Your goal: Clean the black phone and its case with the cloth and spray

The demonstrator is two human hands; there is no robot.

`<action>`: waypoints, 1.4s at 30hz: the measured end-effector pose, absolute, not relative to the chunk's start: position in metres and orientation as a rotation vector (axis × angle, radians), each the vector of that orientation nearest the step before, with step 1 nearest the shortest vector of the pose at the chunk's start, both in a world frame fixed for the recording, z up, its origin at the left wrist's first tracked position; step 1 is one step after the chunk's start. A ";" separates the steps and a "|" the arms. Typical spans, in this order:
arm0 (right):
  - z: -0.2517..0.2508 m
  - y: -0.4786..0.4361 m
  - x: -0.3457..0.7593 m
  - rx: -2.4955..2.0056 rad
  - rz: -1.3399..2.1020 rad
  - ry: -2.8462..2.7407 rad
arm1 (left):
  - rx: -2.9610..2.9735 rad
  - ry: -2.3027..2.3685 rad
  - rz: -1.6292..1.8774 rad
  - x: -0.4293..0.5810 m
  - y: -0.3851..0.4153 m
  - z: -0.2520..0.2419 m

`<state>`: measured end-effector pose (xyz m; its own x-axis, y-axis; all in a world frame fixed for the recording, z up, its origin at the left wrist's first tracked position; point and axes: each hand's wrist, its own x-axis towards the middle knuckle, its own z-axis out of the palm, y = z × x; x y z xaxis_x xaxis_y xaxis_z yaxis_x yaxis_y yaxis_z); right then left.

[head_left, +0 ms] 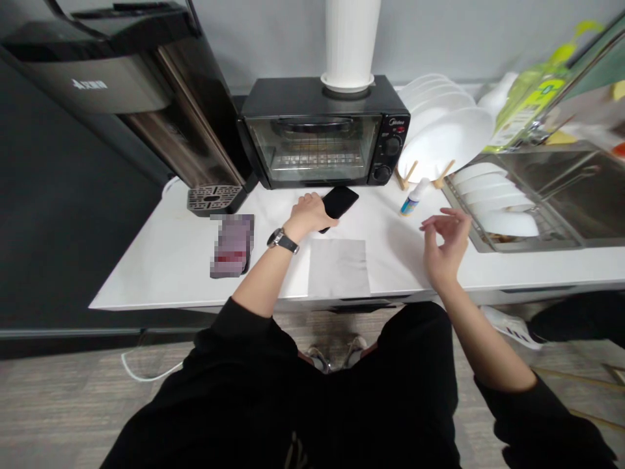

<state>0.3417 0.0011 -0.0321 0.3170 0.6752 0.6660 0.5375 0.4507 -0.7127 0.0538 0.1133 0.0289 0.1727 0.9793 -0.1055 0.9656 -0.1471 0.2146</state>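
My left hand [309, 213], with a dark watch on the wrist, grips the left part of a black smartphone [340, 202] in front of the toaster oven. Its fingers are partly hidden from above. My right hand [446, 246] is raised over the right side of the counter, fingers loosely bent and apart, holding nothing. A small spray bottle [413, 198] with a white top and a blue and yellow label stands beyond it, to the left. Between my arms a grey cloth [338, 268] lies flat near the counter's front edge.
A black toaster oven [312, 98] carries a white cylinder [350, 42]. The drinks dispenser [215, 156] stands left, near a blurred-out purple item [233, 244]. White plates [444, 143] fill a wooden rack; bowls [498, 198] sit by the sink [576, 185]. Another person's shoe [510, 326] shows at right.
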 end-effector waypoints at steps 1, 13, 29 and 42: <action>-0.031 -0.003 0.337 -1.188 0.179 -1.382 | 2.186 1.813 0.070 0.045 0.116 0.030; -0.007 -0.013 0.279 -1.136 0.840 -1.416 | 2.714 1.440 0.482 0.022 0.014 0.053; 0.015 -0.055 0.246 -1.022 1.789 -0.653 | 2.951 1.271 0.522 0.017 -0.066 0.032; 0.021 -0.068 0.238 -0.973 1.543 -0.628 | 2.847 1.417 0.749 0.022 -0.069 0.029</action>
